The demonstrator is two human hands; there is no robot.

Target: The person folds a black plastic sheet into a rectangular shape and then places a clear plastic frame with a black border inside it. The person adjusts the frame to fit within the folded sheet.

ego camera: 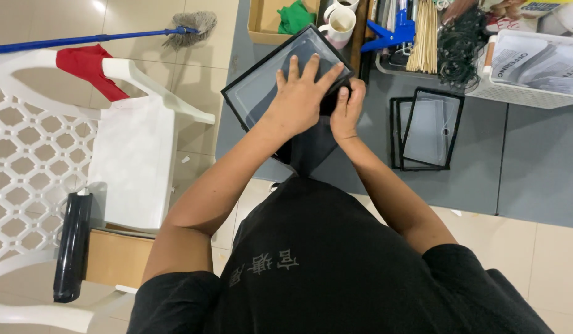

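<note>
**Both hands on a black-framed panel at the bench edge**

Closest to the lens is the person's black shirt, and past it both forearms reach to a flat rectangular panel with a thin black frame and a grey translucent face (268, 86). It lies tilted, half on the grey bench (360, 167), its lower corner hanging over the near edge. The left hand (302, 96) lies flat on the face, fingers (311, 67) spread wide and gripping nothing, simply pressing down. The right hand (347, 111) is curled at the panel's right edge, fingertips bent onto what looks like a dark piece there; whether it pinches something cannot be told.

To do this well, I judge the flat palm should keep even pressure so the panel does not slide off the edge while the right hand works the rim.

Just right of the hands lie two more black-framed clear panels (428, 127), overlapping. Further off stand a white mug (339, 25), a bundle of pale wooden sticks (424, 37) and a white plastic basket (534, 65). A white plastic chair (82, 154) stands left.
</note>
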